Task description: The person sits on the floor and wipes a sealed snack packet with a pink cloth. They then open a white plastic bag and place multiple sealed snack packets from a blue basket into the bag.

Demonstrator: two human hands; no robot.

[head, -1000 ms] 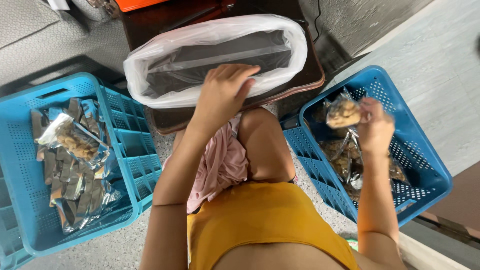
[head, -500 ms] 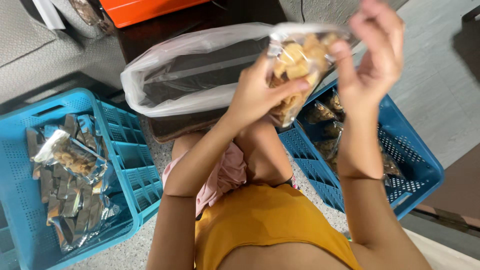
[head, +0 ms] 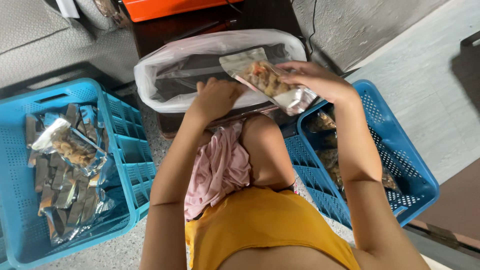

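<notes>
A clear and silver snack pouch (head: 267,80) full of brownish pieces lies across the front of a dark machine wrapped in a white plastic bag (head: 165,65). My right hand (head: 315,80) holds the pouch's right end from above. My left hand (head: 217,97) is curled on the pouch's left end, at the front edge of the machine. Both hands are above my knee (head: 265,145).
A blue crate (head: 105,135) at the left holds several filled pouches (head: 70,150). Another blue crate (head: 400,165) at the right holds more pouches (head: 330,160). A pink cloth (head: 220,170) lies on my lap. An orange box (head: 170,7) stands behind the machine.
The pouch came out of the right crate, was raised in both hands, and has now come down onto the front of the bagged machine.
</notes>
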